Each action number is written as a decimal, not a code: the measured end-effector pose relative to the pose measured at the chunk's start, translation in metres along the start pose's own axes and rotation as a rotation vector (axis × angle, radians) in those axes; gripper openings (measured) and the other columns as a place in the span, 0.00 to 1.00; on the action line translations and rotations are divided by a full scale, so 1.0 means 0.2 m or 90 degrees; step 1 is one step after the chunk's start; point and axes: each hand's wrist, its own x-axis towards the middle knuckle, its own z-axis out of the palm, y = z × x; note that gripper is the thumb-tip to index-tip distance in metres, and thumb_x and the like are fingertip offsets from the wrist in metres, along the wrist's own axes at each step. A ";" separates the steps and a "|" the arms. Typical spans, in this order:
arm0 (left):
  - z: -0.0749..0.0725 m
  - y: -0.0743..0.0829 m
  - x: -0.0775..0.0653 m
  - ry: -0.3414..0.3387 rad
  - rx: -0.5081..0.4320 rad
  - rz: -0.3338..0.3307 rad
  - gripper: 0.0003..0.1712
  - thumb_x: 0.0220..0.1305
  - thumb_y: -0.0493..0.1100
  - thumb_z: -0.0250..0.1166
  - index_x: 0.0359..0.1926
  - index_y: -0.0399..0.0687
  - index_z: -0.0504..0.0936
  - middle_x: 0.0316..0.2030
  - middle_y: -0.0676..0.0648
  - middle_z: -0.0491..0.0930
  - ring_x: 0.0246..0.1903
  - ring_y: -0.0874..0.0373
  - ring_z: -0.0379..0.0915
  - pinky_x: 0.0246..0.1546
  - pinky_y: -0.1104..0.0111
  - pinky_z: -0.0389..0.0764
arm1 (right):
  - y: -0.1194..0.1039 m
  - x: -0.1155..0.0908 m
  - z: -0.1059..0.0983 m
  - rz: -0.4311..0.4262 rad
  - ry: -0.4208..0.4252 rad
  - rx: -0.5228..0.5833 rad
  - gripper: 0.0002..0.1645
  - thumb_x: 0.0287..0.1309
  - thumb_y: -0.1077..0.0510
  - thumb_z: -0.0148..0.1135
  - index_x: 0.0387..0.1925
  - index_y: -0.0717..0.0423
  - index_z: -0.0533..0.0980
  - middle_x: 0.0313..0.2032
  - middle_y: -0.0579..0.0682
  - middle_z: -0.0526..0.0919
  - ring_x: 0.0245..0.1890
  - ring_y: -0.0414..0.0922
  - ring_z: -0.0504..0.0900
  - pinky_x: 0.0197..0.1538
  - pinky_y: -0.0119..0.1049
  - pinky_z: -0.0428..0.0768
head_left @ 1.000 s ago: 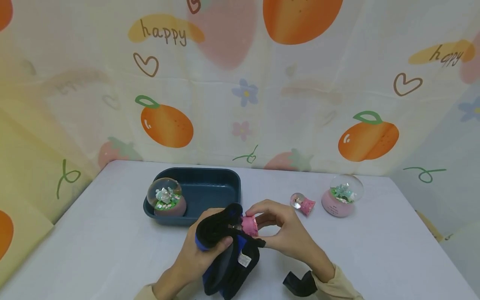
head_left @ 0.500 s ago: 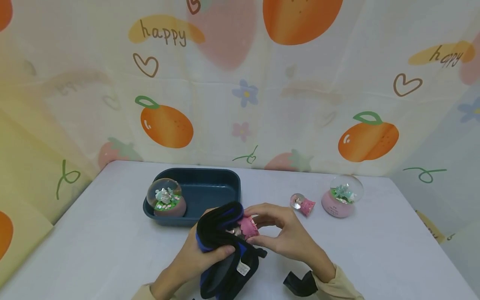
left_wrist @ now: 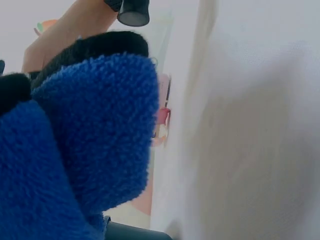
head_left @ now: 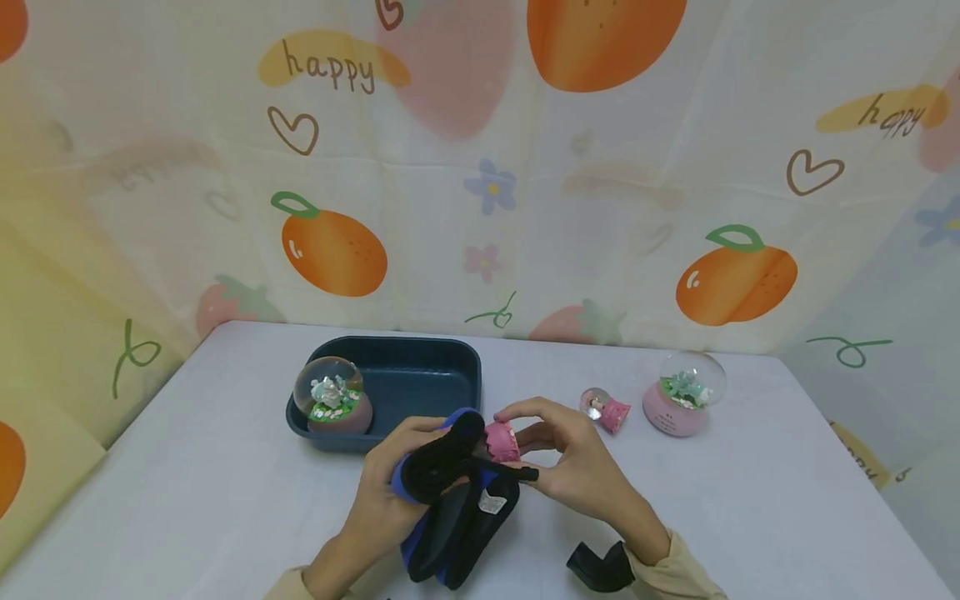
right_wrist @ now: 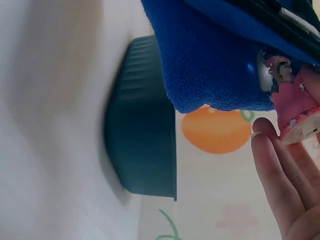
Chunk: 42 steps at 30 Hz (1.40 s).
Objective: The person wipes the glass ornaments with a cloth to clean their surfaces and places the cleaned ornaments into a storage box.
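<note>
A thick blue cloth with black edging and a white tag (head_left: 442, 467) is folded in my left hand (head_left: 382, 492), which grips it over the table's front. Its fuzzy blue side (left_wrist: 100, 130) fills much of the left wrist view. Against the folds sits a small pink snow globe (head_left: 502, 442), its clear ball partly tucked into the cloth. My right hand (head_left: 573, 454) pinches that globe (right_wrist: 292, 102) by its pink base. In the right wrist view, some fingers are extended beside the base.
Behind the hands stands a dark teal tray (head_left: 457, 346) with a larger snow globe (head_left: 341, 408) at its left end. To the right, a small pink snow globe (head_left: 611, 412) lies on its side near another large snow globe (head_left: 678, 404). A black piece (head_left: 600, 567) is by the right sleeve.
The cloth has turned in my left hand, and the left thumb seen on its front is now hidden. The pink globe has shifted slightly upward with my right hand.
</note>
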 end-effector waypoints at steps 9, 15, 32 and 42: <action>0.00 0.02 0.00 -0.036 0.025 -0.032 0.39 0.38 0.24 0.79 0.56 0.38 0.75 0.53 0.44 0.80 0.57 0.62 0.75 0.63 0.74 0.72 | -0.01 0.00 0.01 0.074 0.008 0.008 0.25 0.49 0.68 0.74 0.51 0.60 0.77 0.41 0.58 0.84 0.28 0.37 0.87 0.39 0.34 0.86; 0.01 0.03 0.00 -0.077 0.056 -0.045 0.44 0.41 0.30 0.81 0.60 0.38 0.70 0.55 0.44 0.77 0.59 0.60 0.72 0.65 0.74 0.69 | -0.01 -0.01 0.01 0.061 -0.003 -0.005 0.22 0.52 0.62 0.74 0.49 0.58 0.78 0.41 0.56 0.86 0.29 0.36 0.87 0.36 0.34 0.86; 0.01 0.05 0.00 -0.087 0.024 -0.185 0.26 0.59 0.32 0.69 0.58 0.51 0.75 0.51 0.50 0.80 0.49 0.62 0.78 0.53 0.70 0.79 | 0.01 0.00 0.02 -0.180 -0.058 -0.064 0.31 0.43 0.79 0.71 0.51 0.59 0.77 0.49 0.58 0.84 0.47 0.47 0.85 0.48 0.38 0.85; -0.01 0.08 0.01 -0.048 -0.002 -0.273 0.24 0.60 0.34 0.68 0.58 0.50 0.76 0.49 0.49 0.82 0.47 0.63 0.78 0.51 0.71 0.79 | 0.03 0.01 0.02 -0.177 -0.024 -0.032 0.31 0.44 0.79 0.70 0.52 0.59 0.78 0.49 0.60 0.84 0.48 0.46 0.86 0.48 0.36 0.85</action>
